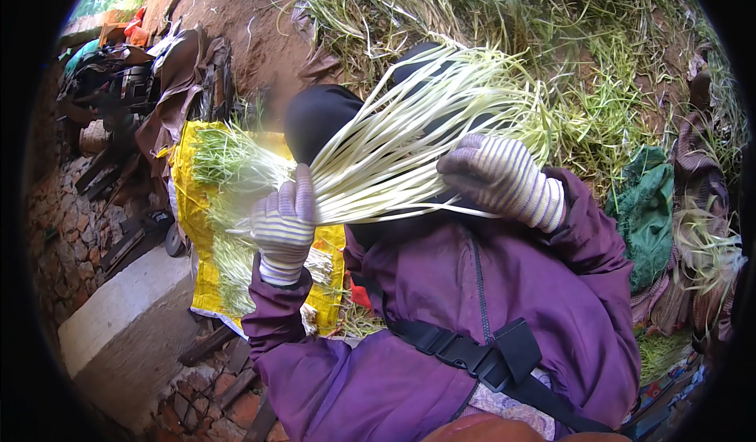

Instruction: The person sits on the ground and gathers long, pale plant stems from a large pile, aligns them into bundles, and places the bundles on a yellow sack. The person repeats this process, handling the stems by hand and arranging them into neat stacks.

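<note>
A large bunch of long pale stalks (390,158) with yellow-green tips fans out across my lap, over my dark trouser knees (322,117). My left hand (283,223), in a striped knit glove, is closed around the gathered narrow end of the bunch. My right hand (496,176), gloved alike, lies at the near side of the spread stalks with its fingers curled; whether it grips any stalks cannot be told. Beyond my left hand, more cut stalks with green tips (224,158) lie on a yellow woven plastic sack (198,205).
Loose green and pale leaves (590,87) cover the ground ahead and to the right. A green mesh sack (647,217) and cloths lie at the right. At the left are a pale concrete block (127,300), broken bricks (236,400) and a cluttered heap (136,81).
</note>
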